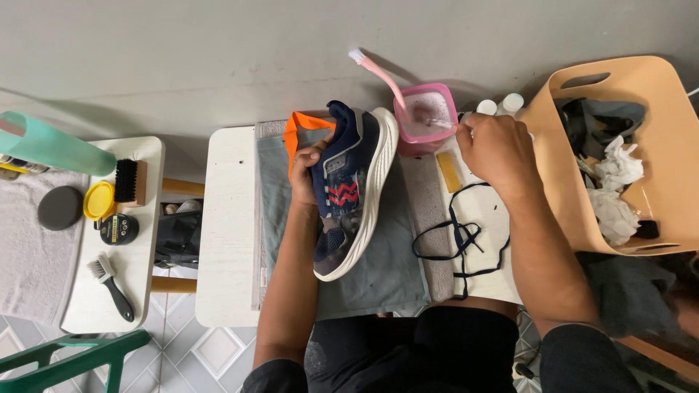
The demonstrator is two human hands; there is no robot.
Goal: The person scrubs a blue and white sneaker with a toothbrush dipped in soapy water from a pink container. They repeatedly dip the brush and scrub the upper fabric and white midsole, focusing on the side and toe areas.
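A round black polish tin (119,228) with printed label sits beside its yellow lid (98,200) on the left side table (138,291).

Head-worn view, straight down, close.

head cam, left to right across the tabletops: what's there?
grey puck → yellow lid → wooden brush → left hand → shoe → pink tub → right hand → tan basket

Pink tub (426,116), 2 bottles (499,106) crowd right hand (495,149).
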